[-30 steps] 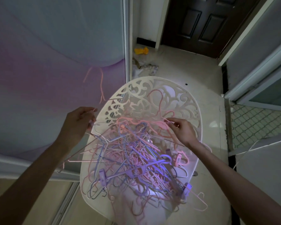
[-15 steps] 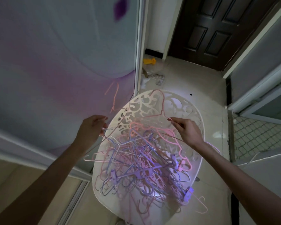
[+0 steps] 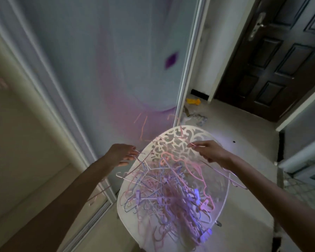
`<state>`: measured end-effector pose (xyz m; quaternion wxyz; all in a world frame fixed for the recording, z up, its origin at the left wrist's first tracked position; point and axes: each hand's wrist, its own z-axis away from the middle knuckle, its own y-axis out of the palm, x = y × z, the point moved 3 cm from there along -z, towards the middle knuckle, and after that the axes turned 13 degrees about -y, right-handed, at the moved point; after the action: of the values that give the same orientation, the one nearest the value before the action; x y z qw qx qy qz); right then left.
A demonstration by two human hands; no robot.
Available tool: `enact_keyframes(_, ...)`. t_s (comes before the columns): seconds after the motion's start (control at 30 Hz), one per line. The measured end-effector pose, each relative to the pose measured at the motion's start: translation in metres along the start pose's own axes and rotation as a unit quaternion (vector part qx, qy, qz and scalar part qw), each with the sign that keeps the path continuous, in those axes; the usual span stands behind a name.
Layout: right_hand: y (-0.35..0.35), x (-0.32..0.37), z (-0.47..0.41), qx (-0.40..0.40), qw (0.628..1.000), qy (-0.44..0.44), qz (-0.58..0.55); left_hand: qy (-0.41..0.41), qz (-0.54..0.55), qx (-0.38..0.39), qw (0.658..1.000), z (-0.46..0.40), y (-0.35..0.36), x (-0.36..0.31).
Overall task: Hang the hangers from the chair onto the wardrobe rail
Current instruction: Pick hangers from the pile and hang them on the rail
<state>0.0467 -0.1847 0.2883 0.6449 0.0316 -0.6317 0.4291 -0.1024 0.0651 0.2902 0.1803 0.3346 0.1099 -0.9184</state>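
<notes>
A white chair (image 3: 182, 137) with a cut-out patterned back holds a tangled heap of pink and purple hangers (image 3: 167, 195). My left hand (image 3: 123, 154) is at the chair's left edge, fingers closed on thin wire hangers (image 3: 135, 168) that trail down to the left. My right hand (image 3: 209, 150) hovers over the chair back, pinching a pink hanger (image 3: 178, 132) whose hook rises above the chair top. No wardrobe rail is in view.
A glossy sliding wardrobe door (image 3: 102, 66) fills the left and reflects the hangers. A dark wooden door (image 3: 273, 57) stands at the back right. A yellow item (image 3: 194, 101) and crumpled cloth (image 3: 196, 118) lie on the tiled floor behind the chair.
The view has tilted up and swung left. Both hands have lifted away from the heap, drawing their hangers upward out of the tangle.
</notes>
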Motion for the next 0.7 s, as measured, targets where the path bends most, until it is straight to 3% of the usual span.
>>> enact_keyframes(0.17,0.003,0.058,0.024,0.101,0.994,-0.024,-0.024,0.034,-0.012,-0.07,0.997,0.074,-0.042,0.024)
enact_keyframes(0.4,0.064,0.152,0.055,0.256,0.961,-0.078,0.065,0.018,-0.06,-0.19,0.98,0.159,-0.138,0.077)
enact_keyframes(0.7,0.186,0.288,0.092,0.265,0.939,-0.205,0.083,0.027,-0.12,-0.357,0.926,0.263,-0.278,0.136)
